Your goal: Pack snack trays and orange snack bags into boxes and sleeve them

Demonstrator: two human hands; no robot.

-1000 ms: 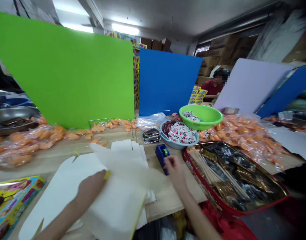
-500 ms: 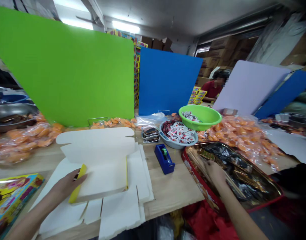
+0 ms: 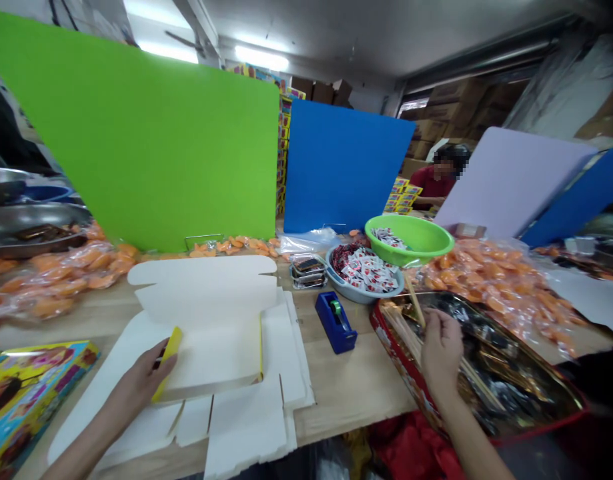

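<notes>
The right hand (image 3: 440, 353) clamps its fingers on a thin wooden stick (image 3: 414, 300) above the red-rimmed metal tray (image 3: 386, 340), its long axis slanting toward the counter's far edge; the left hand (image 3: 136, 387) grips a yellow strip (image 3: 167, 363) on flat white card (image 3: 206, 287).

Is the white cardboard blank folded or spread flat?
Partly folded: the white cardboard blank has its near wall raised at the left hand, while its lid and side flaps lie spread out.
</notes>
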